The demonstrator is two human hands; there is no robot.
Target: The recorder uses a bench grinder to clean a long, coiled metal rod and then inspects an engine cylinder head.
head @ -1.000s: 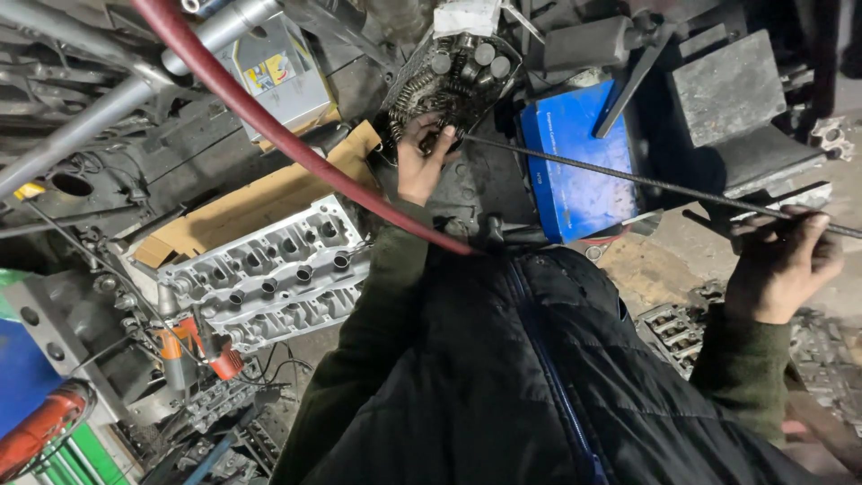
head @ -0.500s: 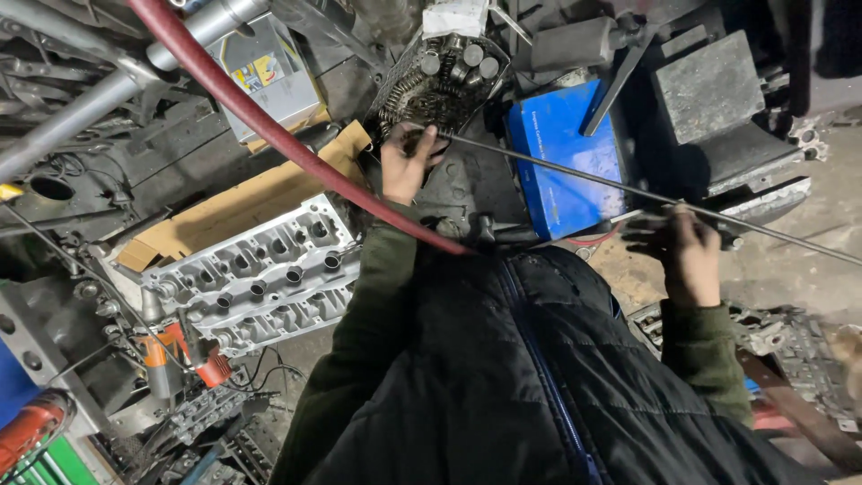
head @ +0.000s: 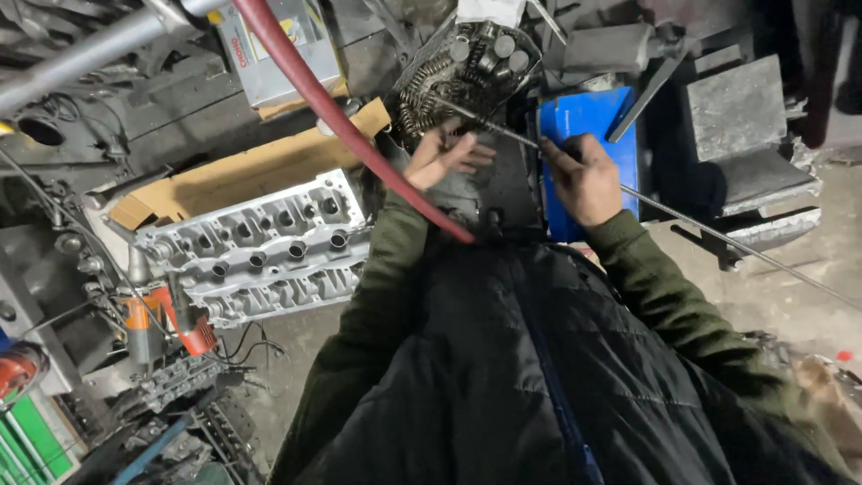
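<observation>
My right hand (head: 582, 180) is closed around a long thin metal rod (head: 718, 235) that runs from the lower right up to a tray of springs and round valve parts (head: 467, 67). My left hand (head: 440, 157) rests with fingers spread on a dark metal engine part (head: 489, 193), just below the rod's far end. A blue rectangular box (head: 584, 117) lies under my right hand. My arms are in olive sleeves and a dark padded vest.
A silver cylinder head (head: 260, 242) with several round ports lies at left on cardboard (head: 242, 171). A red hose (head: 341, 117) crosses diagonally over my left arm. An orange power tool (head: 171, 323) sits at lower left. Grey metal blocks (head: 736, 108) stand at right.
My right hand slid up along the rod from the far right to the blue box. My left hand stayed on the dark engine part by the tray.
</observation>
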